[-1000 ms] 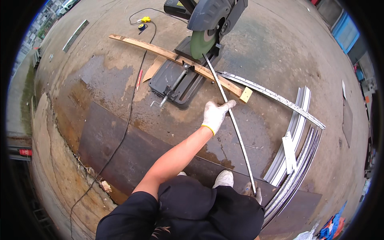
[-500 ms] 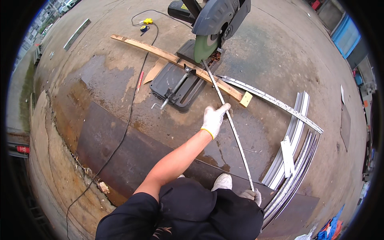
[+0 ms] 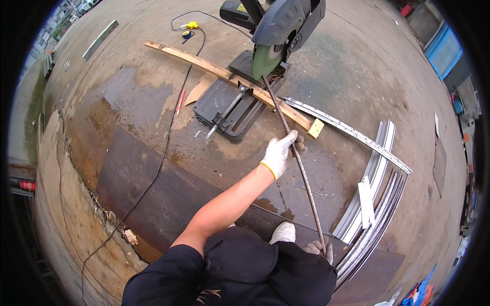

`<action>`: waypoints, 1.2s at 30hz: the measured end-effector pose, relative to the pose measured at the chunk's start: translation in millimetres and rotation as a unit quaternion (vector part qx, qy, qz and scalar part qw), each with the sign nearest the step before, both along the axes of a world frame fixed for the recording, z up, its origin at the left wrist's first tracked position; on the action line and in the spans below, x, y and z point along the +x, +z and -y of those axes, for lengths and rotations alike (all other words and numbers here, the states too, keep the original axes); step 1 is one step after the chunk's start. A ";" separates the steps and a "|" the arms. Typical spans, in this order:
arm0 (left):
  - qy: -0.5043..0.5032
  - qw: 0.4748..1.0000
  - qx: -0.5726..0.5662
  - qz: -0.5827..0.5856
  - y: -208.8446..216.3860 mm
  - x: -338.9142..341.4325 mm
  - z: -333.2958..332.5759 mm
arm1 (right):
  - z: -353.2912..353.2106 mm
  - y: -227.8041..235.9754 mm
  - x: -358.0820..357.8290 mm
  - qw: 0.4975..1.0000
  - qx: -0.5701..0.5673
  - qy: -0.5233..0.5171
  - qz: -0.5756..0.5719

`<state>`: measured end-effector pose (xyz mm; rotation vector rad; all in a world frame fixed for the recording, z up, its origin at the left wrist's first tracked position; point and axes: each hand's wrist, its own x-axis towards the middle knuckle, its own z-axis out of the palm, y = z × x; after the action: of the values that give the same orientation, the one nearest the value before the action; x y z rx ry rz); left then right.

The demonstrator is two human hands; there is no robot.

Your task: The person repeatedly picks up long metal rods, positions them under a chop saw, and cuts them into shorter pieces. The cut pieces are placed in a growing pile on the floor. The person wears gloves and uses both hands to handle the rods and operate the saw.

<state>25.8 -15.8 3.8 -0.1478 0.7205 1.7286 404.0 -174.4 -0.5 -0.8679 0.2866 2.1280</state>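
In white gloves with yellow cuffs, both my hands hold a long thin metal strip (image 3: pixel 308 191). My left hand (image 3: pixel 278 154) is closed round it near its middle, and my right hand (image 3: pixel 319 249) grips its near end beside my right knee. The strip slants away from me across a wooden beam (image 3: pixel 199 65). Its far tip is at the lower edge of the green cutting disc (image 3: pixel 265 64) of a cut-off saw (image 3: pixel 279 23); whether they touch I cannot tell. The strip's upturned side looks dark and brownish. A clamp screw (image 3: pixel 223 113) lies on the saw's black base.
White metal profiles (image 3: pixel 375 166) lie in a bundle on the right, with a long perforated strip (image 3: pixel 347 128) running to them. A black cable (image 3: pixel 164 148) crosses the floor at left, past a red marker (image 3: pixel 180 102). Dark sheet metal (image 3: pixel 138 171) lies before my feet.
The strip has turned about its length: its upper side was pale and is now dark. My hands stay at nearly the same places on it, and the view has shifted slightly.
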 end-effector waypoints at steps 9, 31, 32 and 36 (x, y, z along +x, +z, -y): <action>-0.034 0.998 0.011 0.050 8.0 -5.0 7.2 | 0.1 -16.0 17.9 0.999 0.026 0.008 -0.041; -0.006 0.995 0.071 0.076 16.2 -3.3 3.5 | 0.9 -16.5 14.2 0.994 0.085 0.003 -0.073; -0.010 0.994 0.070 0.081 17.6 -3.4 3.4 | 2.1 -22.4 19.4 0.996 0.071 -0.007 -0.062; -0.033 0.997 0.039 0.066 17.3 -12.1 10.8 | 0.3 -5.4 -5.5 0.999 0.023 -0.038 -0.010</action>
<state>13.6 -26.6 21.1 -0.1802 0.5538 1.6652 398.5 -174.8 -5.8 -0.7979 0.2748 2.0657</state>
